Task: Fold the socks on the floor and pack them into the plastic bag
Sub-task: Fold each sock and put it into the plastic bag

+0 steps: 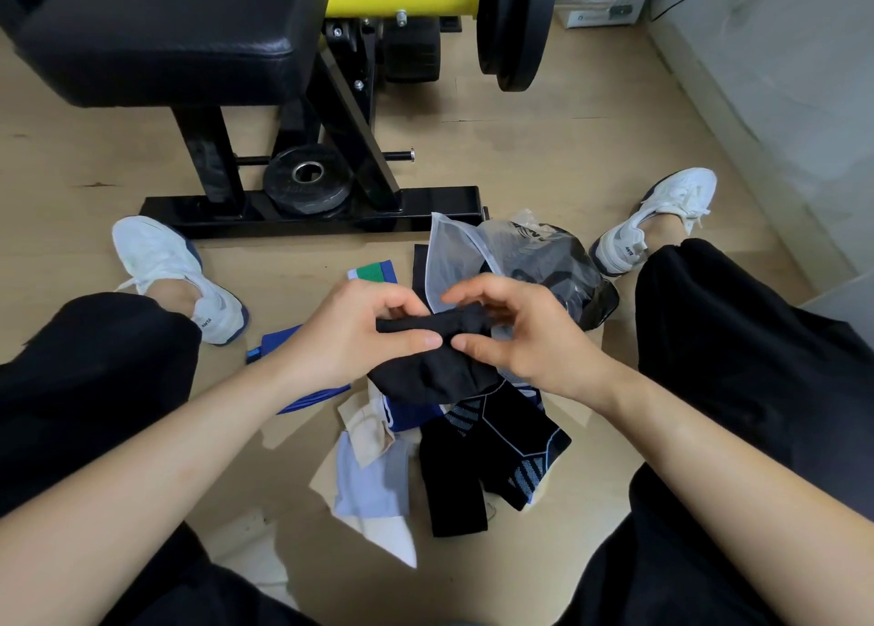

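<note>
I hold a black sock (pixel 428 370) above the floor between both hands. My left hand (pixel 345 332) grips its upper edge, thumb on the near side and fingers curled behind. My right hand (pixel 515 337) pinches the same edge from the right. Just beyond my hands lies the clear plastic bag (pixel 477 247), with dark socks inside it. Below my hands is a loose pile: black socks with blue-grey stripes (pixel 492 450), a pale blue and white sock (pixel 373 488), a beige sock (pixel 369 431) and blue socks (pixel 302 341).
A black weight bench frame (pixel 302 214) with a small weight plate (pixel 307 181) stands just beyond the bag. My white sneakers (pixel 175 266) (pixel 657 218) and black-trousered legs flank the pile. A wall runs along the right side.
</note>
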